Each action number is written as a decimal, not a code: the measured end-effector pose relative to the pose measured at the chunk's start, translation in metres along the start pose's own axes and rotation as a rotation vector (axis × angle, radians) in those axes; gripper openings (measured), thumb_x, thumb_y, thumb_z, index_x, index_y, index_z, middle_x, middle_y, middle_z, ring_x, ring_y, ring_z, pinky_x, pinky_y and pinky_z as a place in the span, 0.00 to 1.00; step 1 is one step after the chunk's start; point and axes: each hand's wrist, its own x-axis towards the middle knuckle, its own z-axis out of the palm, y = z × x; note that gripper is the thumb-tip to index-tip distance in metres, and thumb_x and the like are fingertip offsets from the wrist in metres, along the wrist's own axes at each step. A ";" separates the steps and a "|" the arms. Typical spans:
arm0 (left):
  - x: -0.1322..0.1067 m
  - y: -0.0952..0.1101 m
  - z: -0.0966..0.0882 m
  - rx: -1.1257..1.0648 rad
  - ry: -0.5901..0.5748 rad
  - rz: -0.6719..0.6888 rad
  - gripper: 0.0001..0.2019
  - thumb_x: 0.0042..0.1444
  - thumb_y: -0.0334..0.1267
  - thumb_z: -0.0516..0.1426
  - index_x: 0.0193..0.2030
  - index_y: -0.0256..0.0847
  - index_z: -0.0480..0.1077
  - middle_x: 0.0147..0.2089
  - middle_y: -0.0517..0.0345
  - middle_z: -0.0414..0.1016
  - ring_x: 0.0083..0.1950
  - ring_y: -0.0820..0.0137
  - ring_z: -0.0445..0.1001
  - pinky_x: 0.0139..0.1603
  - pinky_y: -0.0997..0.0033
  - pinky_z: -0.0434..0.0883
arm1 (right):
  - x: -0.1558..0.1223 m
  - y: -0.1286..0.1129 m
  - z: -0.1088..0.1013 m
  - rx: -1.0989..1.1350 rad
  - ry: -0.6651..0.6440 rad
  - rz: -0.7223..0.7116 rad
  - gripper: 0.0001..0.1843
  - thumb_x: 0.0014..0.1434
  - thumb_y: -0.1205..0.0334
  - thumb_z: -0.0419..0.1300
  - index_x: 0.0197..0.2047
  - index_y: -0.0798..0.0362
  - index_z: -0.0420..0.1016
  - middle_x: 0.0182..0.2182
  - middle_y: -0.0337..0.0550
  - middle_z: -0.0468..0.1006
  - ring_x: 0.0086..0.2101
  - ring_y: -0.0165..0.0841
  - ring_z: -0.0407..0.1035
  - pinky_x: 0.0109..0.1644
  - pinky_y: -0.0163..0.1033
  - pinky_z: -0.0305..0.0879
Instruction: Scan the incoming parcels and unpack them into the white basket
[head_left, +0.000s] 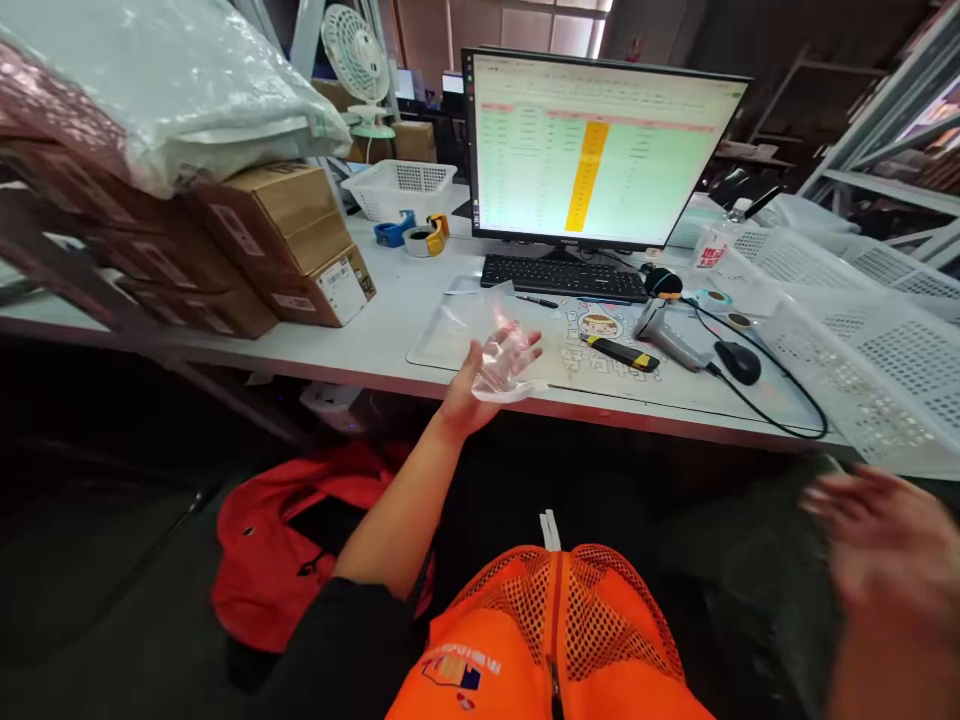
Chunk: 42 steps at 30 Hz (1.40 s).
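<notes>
My left hand (470, 395) is palm up over the desk's front edge, holding a clear plastic bag (504, 362). The bag lies across the palm, with fingertips showing beyond it and reddish print or contents visible through the film. Low at the far right, my right hand (889, 530) is smeared by motion, off the desk and below a white basket (847, 370). Something small and pale shows at its fingertips, too blurred to name. Closest to the bag on the desk are a black pen (537, 301) and a black and yellow utility knife (621, 353).
Behind stand a monitor (600, 150) and keyboard (564, 279). A barcode scanner (670, 338) and mouse (738, 362) lie right, their cables looping at the edge. Cardboard boxes (277, 225) are stacked left, near tape dispensers (426, 237). A red bag-like item (262, 560) is below.
</notes>
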 end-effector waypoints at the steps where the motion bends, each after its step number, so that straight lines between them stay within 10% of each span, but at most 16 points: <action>1: -0.009 -0.001 0.007 0.009 -0.032 -0.003 0.29 0.68 0.60 0.57 0.69 0.48 0.69 0.75 0.44 0.66 0.77 0.47 0.62 0.71 0.34 0.66 | 0.003 0.000 0.015 0.061 -0.005 0.036 0.14 0.69 0.44 0.62 0.51 0.40 0.82 0.40 0.49 0.82 0.36 0.43 0.79 0.33 0.47 0.76; 7: -0.049 -0.004 0.021 0.193 -0.122 -0.087 0.28 0.68 0.59 0.59 0.71 0.55 0.70 0.82 0.57 0.51 0.82 0.47 0.50 0.77 0.42 0.60 | 0.026 -0.025 0.176 0.254 -0.753 0.172 0.24 0.62 0.46 0.71 0.55 0.50 0.79 0.43 0.47 0.83 0.35 0.34 0.77 0.34 0.38 0.75; 10: -0.067 0.005 0.016 0.286 -0.090 -0.133 0.29 0.69 0.61 0.55 0.74 0.59 0.65 0.81 0.56 0.55 0.79 0.47 0.58 0.74 0.43 0.65 | 0.020 -0.033 0.215 0.333 -0.900 0.209 0.16 0.61 0.48 0.71 0.40 0.53 0.80 0.32 0.42 0.81 0.24 0.27 0.70 0.26 0.33 0.69; 16: -0.090 0.003 0.009 0.622 0.092 -0.129 0.31 0.57 0.58 0.69 0.58 0.38 0.79 0.56 0.41 0.82 0.59 0.50 0.80 0.56 0.54 0.80 | 0.001 -0.020 0.216 0.377 -0.534 0.274 0.16 0.60 0.48 0.71 0.37 0.52 0.76 0.23 0.36 0.77 0.17 0.27 0.67 0.17 0.32 0.61; 24: -0.079 -0.049 0.015 0.732 0.356 -0.020 0.24 0.58 0.59 0.67 0.37 0.35 0.77 0.32 0.52 0.81 0.33 0.68 0.79 0.38 0.69 0.79 | -0.017 0.018 0.202 0.536 -0.511 0.452 0.18 0.59 0.47 0.73 0.40 0.53 0.78 0.33 0.43 0.83 0.25 0.33 0.77 0.23 0.35 0.73; 31: -0.085 -0.052 0.000 1.001 0.206 -0.150 0.22 0.64 0.55 0.61 0.34 0.36 0.76 0.31 0.54 0.77 0.31 0.69 0.74 0.34 0.72 0.70 | 0.006 0.049 0.152 0.402 -0.467 0.464 0.17 0.58 0.50 0.75 0.44 0.52 0.84 0.36 0.45 0.85 0.30 0.31 0.76 0.34 0.37 0.76; 42: -0.080 -0.061 0.006 0.698 0.271 -0.203 0.25 0.55 0.60 0.68 0.37 0.36 0.77 0.34 0.53 0.81 0.35 0.68 0.77 0.37 0.71 0.73 | -0.011 0.053 0.167 0.329 -0.440 0.373 0.24 0.65 0.43 0.68 0.26 0.51 0.75 0.21 0.39 0.74 0.22 0.30 0.64 0.27 0.37 0.62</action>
